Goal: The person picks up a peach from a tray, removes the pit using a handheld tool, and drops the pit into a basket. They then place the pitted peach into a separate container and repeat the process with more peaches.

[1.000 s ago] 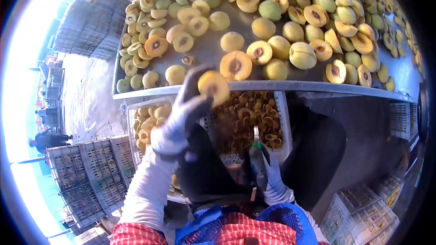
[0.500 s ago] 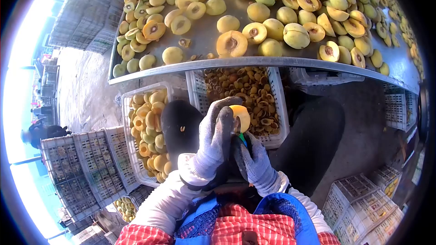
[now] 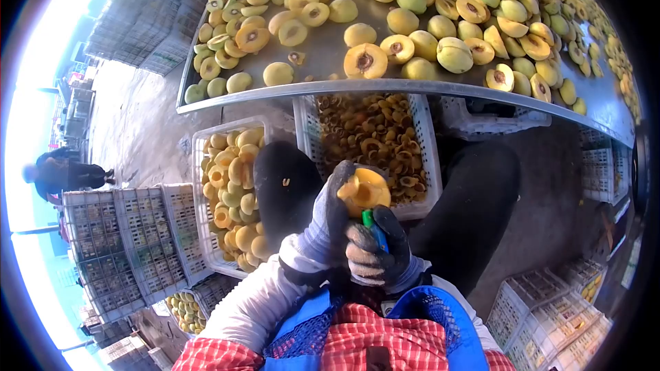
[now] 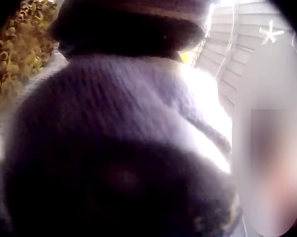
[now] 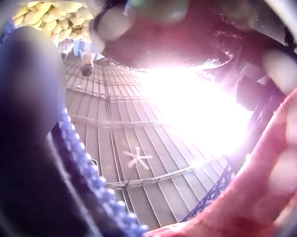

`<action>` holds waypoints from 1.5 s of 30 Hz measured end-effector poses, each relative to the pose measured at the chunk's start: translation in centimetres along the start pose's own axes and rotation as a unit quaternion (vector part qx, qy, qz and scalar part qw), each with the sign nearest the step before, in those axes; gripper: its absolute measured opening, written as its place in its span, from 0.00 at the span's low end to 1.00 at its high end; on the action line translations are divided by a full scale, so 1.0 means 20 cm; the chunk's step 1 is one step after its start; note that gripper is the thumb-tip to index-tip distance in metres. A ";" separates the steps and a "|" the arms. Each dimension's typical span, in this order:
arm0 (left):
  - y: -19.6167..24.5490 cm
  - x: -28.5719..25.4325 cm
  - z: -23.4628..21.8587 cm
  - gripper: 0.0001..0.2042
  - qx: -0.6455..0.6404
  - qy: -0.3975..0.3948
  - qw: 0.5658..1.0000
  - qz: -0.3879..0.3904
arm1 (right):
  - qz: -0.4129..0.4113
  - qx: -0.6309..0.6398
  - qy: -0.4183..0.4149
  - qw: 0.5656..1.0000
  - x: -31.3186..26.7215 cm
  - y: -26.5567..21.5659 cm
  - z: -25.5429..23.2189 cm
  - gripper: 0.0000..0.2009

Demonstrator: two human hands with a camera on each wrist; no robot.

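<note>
My gloved left hand point(image 3: 328, 211) holds a yellow peach half point(image 3: 369, 190) by its side, low over my lap in the head view. Just below it, my gloved right hand point(image 3: 377, 255) grips a small tool with a green and blue handle point(image 3: 375, 227). The tool's metal end is hidden at the fruit. Both hands are close together. Behind them stands a white crate point(image 3: 427, 158) of brown pits and scraps. In the left wrist view the glove point(image 4: 119, 98) fills the middle and hides the fingers.
A metal table point(image 3: 316, 87) ahead bears many whole and halved peaches. Left of my knee is a white crate point(image 3: 199, 185) of peach halves. Stacked crates point(image 3: 124, 247) stand at the left, more crates point(image 3: 543, 309) at the lower right. A person point(image 3: 69, 173) is far left.
The left hand has come down from the table edge to my lap with the peach half. The tool, earlier apart with its metal tip showing, is now against the fruit.
</note>
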State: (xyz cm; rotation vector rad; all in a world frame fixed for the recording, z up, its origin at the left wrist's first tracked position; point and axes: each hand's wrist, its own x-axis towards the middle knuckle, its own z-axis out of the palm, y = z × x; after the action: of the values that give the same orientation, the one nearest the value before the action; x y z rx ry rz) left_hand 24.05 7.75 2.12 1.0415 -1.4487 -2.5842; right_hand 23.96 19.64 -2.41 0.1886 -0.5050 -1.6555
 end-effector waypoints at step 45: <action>0.16 0.18 0.04 0.36 0.001 -0.092 0.990 0.107 | -0.328 -0.766 0.337 0.439 0.12 -0.15 0.13 0.13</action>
State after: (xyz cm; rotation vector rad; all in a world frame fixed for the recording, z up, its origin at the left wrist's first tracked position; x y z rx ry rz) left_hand 19.90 5.35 2.89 0.6218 -1.5049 -2.5793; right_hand 19.78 18.03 -1.11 -0.3933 1.9856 -1.8983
